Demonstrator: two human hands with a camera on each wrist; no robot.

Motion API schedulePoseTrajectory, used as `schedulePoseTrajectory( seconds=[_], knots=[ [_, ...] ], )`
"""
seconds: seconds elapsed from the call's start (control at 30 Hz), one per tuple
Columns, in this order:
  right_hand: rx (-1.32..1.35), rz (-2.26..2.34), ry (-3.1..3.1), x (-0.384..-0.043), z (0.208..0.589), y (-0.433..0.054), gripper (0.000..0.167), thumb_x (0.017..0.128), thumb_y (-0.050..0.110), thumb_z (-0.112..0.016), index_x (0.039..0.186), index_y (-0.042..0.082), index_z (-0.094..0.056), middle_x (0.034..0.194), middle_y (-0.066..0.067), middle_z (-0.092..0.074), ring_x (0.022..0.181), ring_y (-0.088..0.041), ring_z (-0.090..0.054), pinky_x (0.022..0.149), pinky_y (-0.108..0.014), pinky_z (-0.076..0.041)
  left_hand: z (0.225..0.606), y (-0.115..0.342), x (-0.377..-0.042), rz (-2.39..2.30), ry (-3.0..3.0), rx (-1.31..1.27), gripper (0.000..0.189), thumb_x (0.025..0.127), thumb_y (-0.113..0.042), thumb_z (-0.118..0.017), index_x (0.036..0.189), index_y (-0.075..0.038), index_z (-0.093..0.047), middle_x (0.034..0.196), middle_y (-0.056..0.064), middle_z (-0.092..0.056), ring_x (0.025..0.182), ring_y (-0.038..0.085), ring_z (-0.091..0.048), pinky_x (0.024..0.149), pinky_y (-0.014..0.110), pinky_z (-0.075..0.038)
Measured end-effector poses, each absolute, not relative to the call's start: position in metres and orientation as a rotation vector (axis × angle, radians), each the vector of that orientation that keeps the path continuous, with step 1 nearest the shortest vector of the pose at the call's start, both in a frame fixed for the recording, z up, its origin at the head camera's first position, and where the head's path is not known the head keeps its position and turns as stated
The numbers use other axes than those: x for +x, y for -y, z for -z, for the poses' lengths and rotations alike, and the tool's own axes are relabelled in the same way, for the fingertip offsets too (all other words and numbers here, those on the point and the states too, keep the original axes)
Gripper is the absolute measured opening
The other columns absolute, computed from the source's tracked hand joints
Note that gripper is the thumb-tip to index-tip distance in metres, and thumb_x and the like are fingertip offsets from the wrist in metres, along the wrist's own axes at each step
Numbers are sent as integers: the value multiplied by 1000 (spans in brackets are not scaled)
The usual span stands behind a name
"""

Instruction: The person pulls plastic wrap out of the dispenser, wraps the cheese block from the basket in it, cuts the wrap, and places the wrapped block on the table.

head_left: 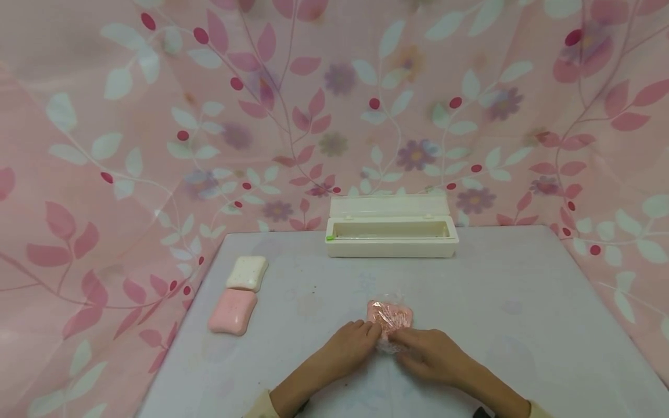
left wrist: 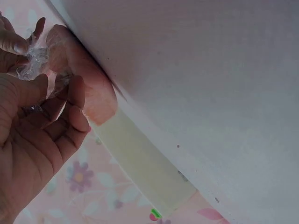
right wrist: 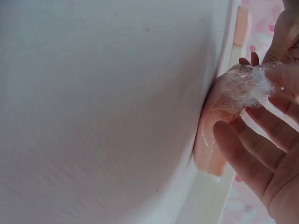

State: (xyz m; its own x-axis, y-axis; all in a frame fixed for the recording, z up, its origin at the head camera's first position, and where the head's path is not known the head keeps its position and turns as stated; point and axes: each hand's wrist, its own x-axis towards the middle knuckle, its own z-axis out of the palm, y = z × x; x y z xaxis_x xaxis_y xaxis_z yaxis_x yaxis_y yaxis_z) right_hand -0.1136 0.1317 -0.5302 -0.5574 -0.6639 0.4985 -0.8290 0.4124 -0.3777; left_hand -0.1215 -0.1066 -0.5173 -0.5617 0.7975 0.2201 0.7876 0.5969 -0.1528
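Observation:
A pink bar of soap [head_left: 401, 318] lies on the table under crinkled clear plastic wrap [head_left: 388, 312]. At the soap's near left side, my left hand [head_left: 351, 347] pinches the wrap between thumb and fingers. My right hand [head_left: 434, 355] is at the near right side. In the right wrist view the gathered wrap [right wrist: 261, 86] lies at the right thumb tip, and the other fingers spread along the soap [right wrist: 210, 140]. The left wrist view shows the left hand [left wrist: 37, 135] close against the soap [left wrist: 91, 84], with part of the film hidden behind the fingers.
An open cream-coloured box [head_left: 392, 249] stands at the table's back edge, its lid [head_left: 389, 205] raised against the floral curtain [head_left: 313, 116]. To the left on the table [head_left: 292, 273] lie a white soap bar [head_left: 247, 273] and another pink soap bar [head_left: 233, 312], end to end.

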Motion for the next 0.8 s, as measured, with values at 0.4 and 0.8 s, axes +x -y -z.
schedulePoseTrajectory(
  seconds=[0.4,0.8],
  knots=[
    [1281,-820,2256,-116,533,-126,15,86,8,-72,97,15,-66,88,10,-67,67,1,-57,61,-18,-49,511,105,-125,181,2715,-1284,17,90,-10,-69,95,-10,-52,65,-7,-49,55,2,-38,53,18,-37],
    [1196,-870,2382,-111,533,-130,38,77,31,-84,107,16,-66,94,10,-67,80,-1,-60,68,-19,-49,509,108,-130,460,2821,-1214,12,96,-13,-62,90,-16,-53,63,-13,-44,54,-1,-36,50,12,-30]
  ],
)
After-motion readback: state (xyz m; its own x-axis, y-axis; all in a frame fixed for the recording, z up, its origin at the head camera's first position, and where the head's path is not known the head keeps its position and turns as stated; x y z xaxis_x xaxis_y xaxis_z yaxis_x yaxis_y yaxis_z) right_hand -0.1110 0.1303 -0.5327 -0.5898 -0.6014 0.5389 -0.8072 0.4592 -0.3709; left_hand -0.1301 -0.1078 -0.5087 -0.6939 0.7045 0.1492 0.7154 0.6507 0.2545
